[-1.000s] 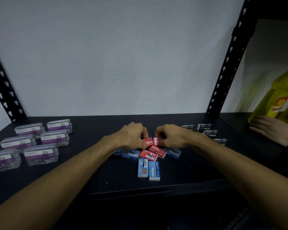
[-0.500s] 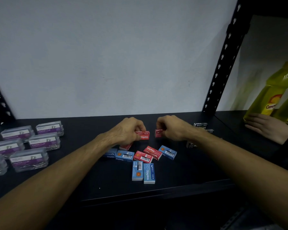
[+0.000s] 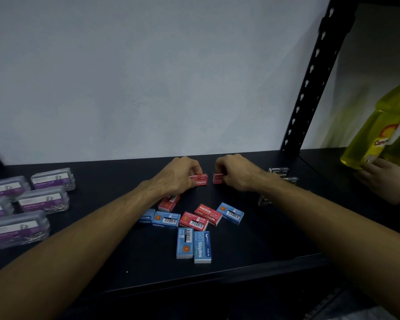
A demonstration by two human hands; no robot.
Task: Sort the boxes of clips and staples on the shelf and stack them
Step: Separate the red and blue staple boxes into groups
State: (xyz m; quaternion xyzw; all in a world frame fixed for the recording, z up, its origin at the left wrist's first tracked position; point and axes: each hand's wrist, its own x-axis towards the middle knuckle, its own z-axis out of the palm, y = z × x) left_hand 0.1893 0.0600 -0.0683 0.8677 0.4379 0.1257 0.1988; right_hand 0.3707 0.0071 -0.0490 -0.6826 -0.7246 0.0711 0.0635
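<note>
From the head camera, I see my left hand (image 3: 178, 175) closed on a red box (image 3: 200, 179) of staples. My right hand (image 3: 238, 173) is closed on another red staple box (image 3: 218, 178). Both sit at the back of the dark shelf (image 3: 252, 245). The two boxes are near each other with a small gap between them. The left one's long side runs left to right, straight toward the right one. I think the next move is to bring them together into one red pile, and both hands are about as near.

More red boxes wait just below my grip: one (image 3: 169, 202) under my left wrist, and two (image 3: 200, 218) lying slanted lower down. Blue boxes (image 3: 194, 245) lie mixed with them, nearer to me. Black boxes (image 3: 278, 172) sit just past my right hand.

Far left of my grip are clear boxes (image 3: 43, 199) with paper clips inside them, lids shut. They are laid out side by side, not stacked.

On the far right, another person's hand (image 3: 383, 179) holds a yellow bottle (image 3: 383, 125).
</note>
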